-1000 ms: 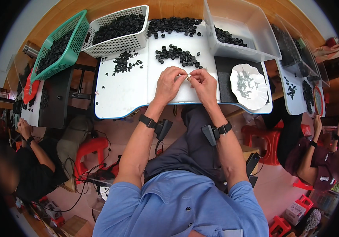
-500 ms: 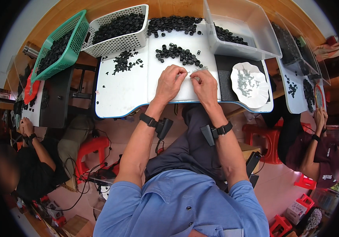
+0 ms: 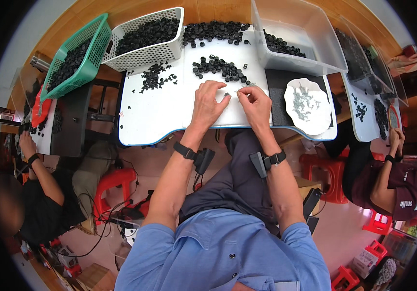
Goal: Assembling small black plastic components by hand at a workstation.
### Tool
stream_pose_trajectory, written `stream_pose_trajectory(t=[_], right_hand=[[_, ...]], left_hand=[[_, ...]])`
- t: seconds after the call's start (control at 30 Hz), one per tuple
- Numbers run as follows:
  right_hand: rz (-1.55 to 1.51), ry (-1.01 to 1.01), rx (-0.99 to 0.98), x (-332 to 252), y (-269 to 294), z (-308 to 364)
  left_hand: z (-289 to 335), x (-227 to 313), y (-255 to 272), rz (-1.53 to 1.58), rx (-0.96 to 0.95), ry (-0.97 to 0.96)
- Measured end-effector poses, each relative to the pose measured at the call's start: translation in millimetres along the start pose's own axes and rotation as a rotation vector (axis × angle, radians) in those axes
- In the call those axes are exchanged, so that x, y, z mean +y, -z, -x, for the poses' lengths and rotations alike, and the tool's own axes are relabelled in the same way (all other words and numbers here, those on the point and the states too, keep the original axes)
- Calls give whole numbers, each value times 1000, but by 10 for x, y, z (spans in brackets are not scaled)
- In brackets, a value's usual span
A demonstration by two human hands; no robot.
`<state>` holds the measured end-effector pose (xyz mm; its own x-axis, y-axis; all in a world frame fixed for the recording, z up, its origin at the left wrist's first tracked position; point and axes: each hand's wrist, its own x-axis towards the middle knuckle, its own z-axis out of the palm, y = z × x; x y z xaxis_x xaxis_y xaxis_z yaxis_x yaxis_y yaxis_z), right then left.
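Observation:
Over the white work board (image 3: 189,116), my left hand (image 3: 206,103) has its thumb and forefinger spread apart with nothing between them. A small dark piece (image 3: 227,94) lies just beyond its thumb tip. Close by on the right, my right hand (image 3: 256,104) is closed in a pinch. What it pinches is too small to make out. Beyond both hands is a loose cluster of black round caps (image 3: 220,69). Smaller black parts (image 3: 156,77) lie scattered to the left. On the right, a white scalloped dish (image 3: 321,116) holds many small clear pieces (image 3: 303,103).
At the back stand a green basket (image 3: 102,36) and a white basket (image 3: 143,58) of black parts, another heap of black caps (image 3: 213,30), and a clear plastic bin (image 3: 300,63). A dark mat (image 3: 279,104) lies under the dish. Other people sit working at both sides.
My hands have moved slightly apart. The left thumb and forefinger have opened, and a small dark piece now shows on the board between the hands. The right hand stays pinched.

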<state>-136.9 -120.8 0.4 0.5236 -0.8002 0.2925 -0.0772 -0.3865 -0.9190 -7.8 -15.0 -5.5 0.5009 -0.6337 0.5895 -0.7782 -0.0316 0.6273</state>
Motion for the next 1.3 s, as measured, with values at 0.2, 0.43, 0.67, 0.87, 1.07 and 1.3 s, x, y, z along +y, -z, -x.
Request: stream_pose_trajectory(t=[0.2, 0.43, 0.67, 0.87, 1.07, 1.3], right_hand=[[9, 45, -7, -26, 20, 17], [-5, 57, -71, -20, -29, -10], [65, 82, -98, -1, -43, 3], [73, 103, -81, 7, -49, 11], [1, 95, -89, 6, -37, 6], [-22, 57, -96, -3, -17, -14]], left_hand=[[80, -3, 24, -131, -86, 55], [74, 18, 23, -47, -79, 33], [80, 49, 34, 4, -67, 40], [91, 47, 34, 18, -82, 51], [95, 67, 44, 69, -104, 95], [75, 62, 56, 120, -142, 167]])
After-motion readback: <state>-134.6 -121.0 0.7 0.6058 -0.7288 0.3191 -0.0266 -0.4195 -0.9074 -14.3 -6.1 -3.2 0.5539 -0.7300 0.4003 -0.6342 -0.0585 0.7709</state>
